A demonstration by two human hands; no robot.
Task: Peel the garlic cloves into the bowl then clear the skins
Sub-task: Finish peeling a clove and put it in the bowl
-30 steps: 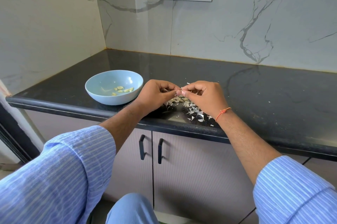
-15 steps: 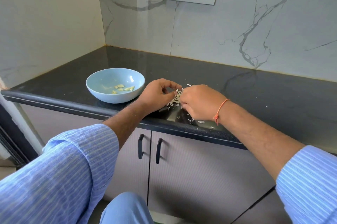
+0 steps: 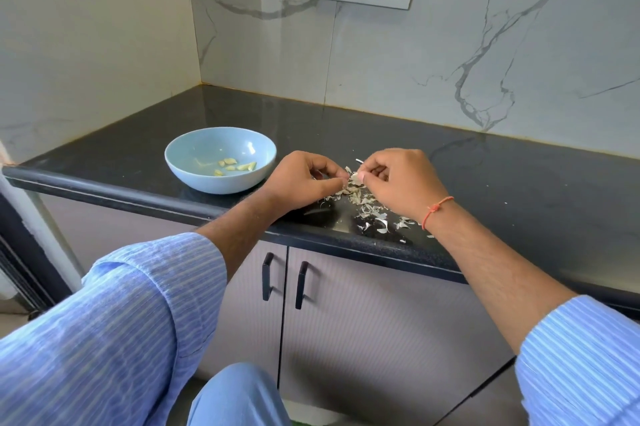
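Item: I see my left hand (image 3: 304,179) and right hand (image 3: 401,179), fingers curled, both pinching one clove (image 3: 355,177) above the skins (image 3: 367,207). Skins lie near the surface (image 3: 519,183) front edge. Bowl (image 3: 194,155) with peeled cloves (image 3: 235,166) sits left; open room right.

A single wide-angle view looks from the person's head, forward and steeply down across both forearms to the front edge of the glossy black stone countertop (image 3: 519,176), which sits close below. It faces the white grey-veined marble wall (image 3: 450,55), whose corner falls left of centre. The grey cabinet doors (image 3: 363,321) under the counter fill the lower middle. Straight lines bow toward the frame's edges.
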